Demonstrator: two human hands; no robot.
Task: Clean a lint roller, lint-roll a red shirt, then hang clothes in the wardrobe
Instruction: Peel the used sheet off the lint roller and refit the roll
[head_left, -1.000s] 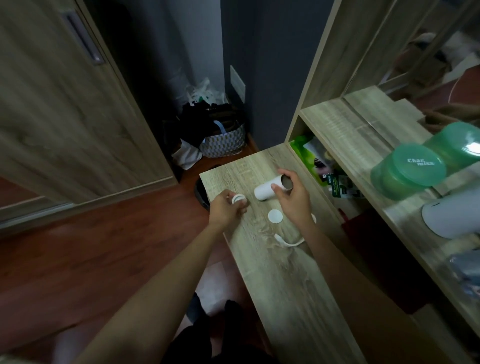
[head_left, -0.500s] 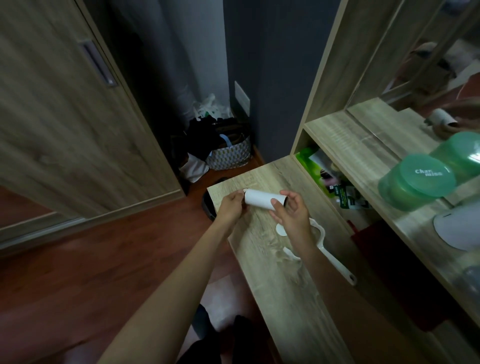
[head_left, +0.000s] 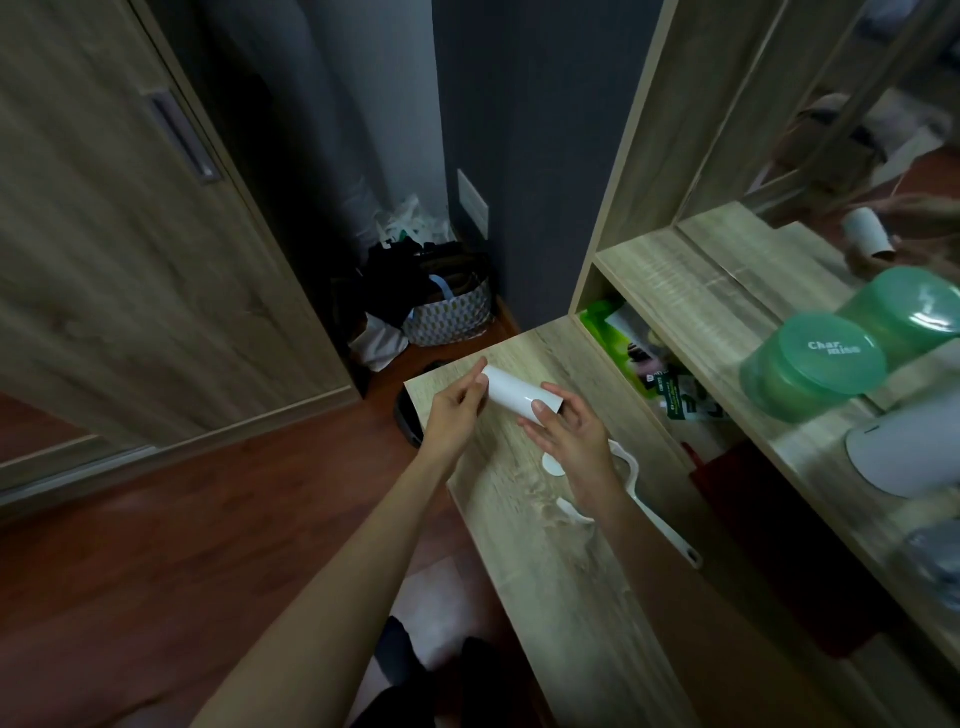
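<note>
both hands (head_left: 457, 410) holding white roll (head_left: 519, 397)

- Lint roll (head_left: 511, 392): plain white, glossy.
- Roller handle (head_left: 665, 529): white.
- Round cap (head_left: 553, 464): white.
- Tabletop (head_left: 545, 561): pale grey-beige wood grain.
- Wardrobe door (head_left: 104, 234): matching pale wood grain; recessed pull (head_left: 184, 137) grey.
- Floor (head_left: 156, 519): reddish-brown wood.
- Wall (head_left: 519, 130): plain dark blue-grey.
- Basket (head_left: 452, 318): white with a repeating grey geometric print.
- Clothes (head_left: 395, 280) in the basket: black.
- Lidded tub (head_left: 810, 364): translucent green, white lettering on the lid.
- Packets (head_left: 597, 322) in the shelf compartment: bright green with white and black print.
- Fabric (head_left: 722, 467) under the shelf: dark red.
</note>
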